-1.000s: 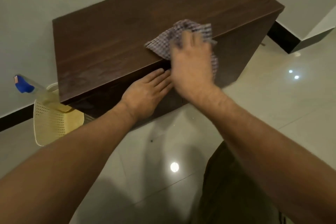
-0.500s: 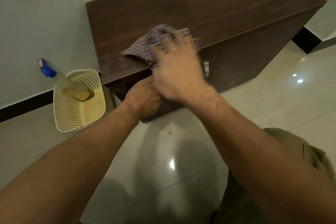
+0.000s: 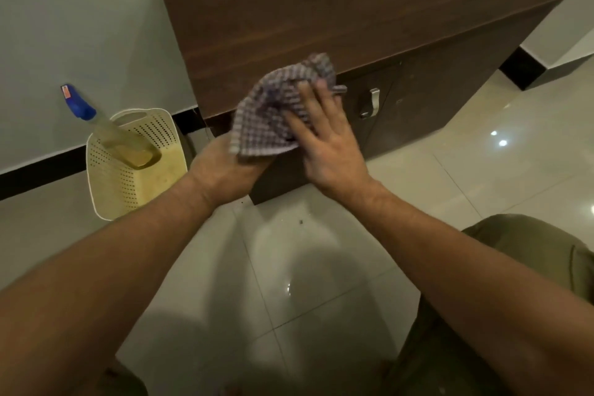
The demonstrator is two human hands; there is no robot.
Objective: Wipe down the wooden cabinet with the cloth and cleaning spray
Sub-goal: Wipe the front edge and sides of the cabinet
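Note:
A low dark wooden cabinet [image 3: 337, 16] stands against the wall. A checked cloth [image 3: 273, 109] hangs over its front top edge near the left corner. My right hand [image 3: 324, 141] lies on the cloth with fingers spread, pressing it to the cabinet's front. My left hand [image 3: 225, 170] sits under the cloth's lower edge against the cabinet front; its fingers are hidden by the cloth. A spray bottle [image 3: 106, 128] with a blue head and yellowish liquid leans in a cream basket on the floor to the left.
The cream perforated basket [image 3: 128, 183] stands on the tiled floor left of the cabinet, by the wall. A metal handle [image 3: 371, 103] sits on the cabinet front, right of my hands. Glossy floor tiles [image 3: 482, 170] spread to the right. My knees show at the bottom.
The cloth has slid left along the top and come down over the front edge. My right hand followed it. My left hand has ended up under the cloth. The camera has swung left.

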